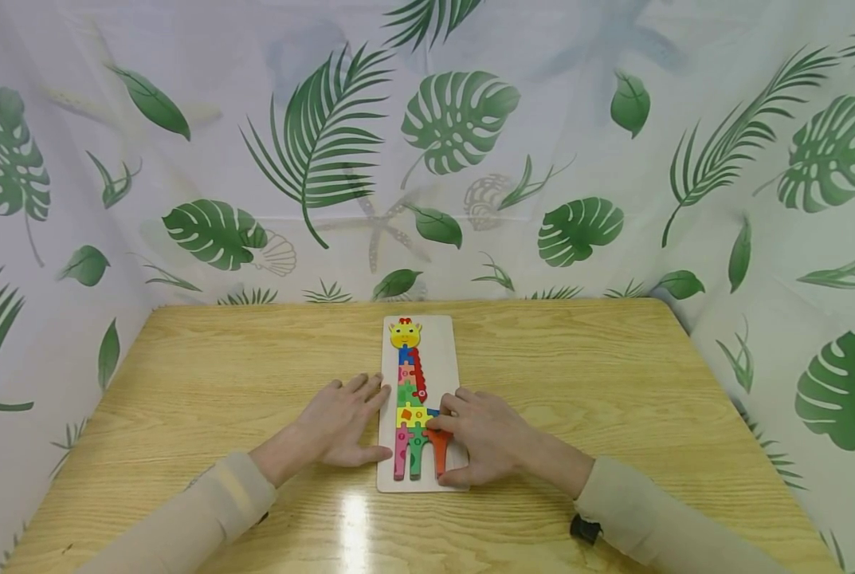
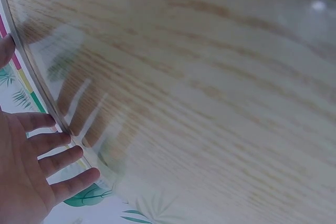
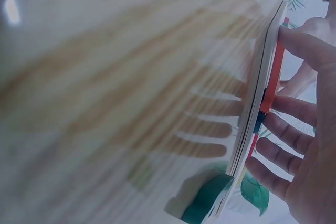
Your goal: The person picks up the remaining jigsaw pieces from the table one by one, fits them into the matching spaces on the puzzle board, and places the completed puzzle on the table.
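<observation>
A wooden giraffe puzzle (image 1: 409, 416) lies assembled on a pale board (image 1: 437, 343), its yellow head at the far end and pink, green and orange legs at the near end. My left hand (image 1: 341, 422) lies spread along the board's left edge, fingertips and thumb at that edge. From the right, my right hand (image 1: 488, 434) reaches over the board and partly hides the puzzle's right side. Its thumb touches the lower end of the orange leg piece (image 3: 274, 74), and its index fingertip rests at that piece's upper end. The other fingers extend near a dark blue piece (image 3: 259, 122).
The board lies on a wood-grain table (image 1: 219, 359). A white curtain printed with green leaves (image 1: 370, 159) surrounds the table at the back and sides. A dark band (image 1: 585, 528) shows at the right sleeve's cuff.
</observation>
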`<action>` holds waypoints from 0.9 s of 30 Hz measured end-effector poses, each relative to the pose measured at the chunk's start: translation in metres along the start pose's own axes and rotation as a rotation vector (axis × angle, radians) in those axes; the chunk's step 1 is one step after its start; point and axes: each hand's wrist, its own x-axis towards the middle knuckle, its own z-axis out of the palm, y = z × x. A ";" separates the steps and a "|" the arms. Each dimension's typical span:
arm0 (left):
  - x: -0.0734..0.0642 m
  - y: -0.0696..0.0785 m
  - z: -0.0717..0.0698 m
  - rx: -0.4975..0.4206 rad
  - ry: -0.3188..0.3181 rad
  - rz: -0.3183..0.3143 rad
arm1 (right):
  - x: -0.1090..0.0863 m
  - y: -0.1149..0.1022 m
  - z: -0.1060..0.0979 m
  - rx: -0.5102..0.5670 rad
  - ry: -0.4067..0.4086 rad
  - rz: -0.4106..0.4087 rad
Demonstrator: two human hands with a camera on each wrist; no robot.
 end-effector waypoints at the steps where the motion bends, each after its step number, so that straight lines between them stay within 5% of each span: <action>1: 0.000 0.000 0.000 0.000 0.000 0.000 | 0.000 0.000 0.000 0.002 -0.002 0.002; 27: -0.001 -0.001 0.000 -0.023 -0.002 -0.004 | 0.002 0.002 -0.001 -0.001 0.001 -0.028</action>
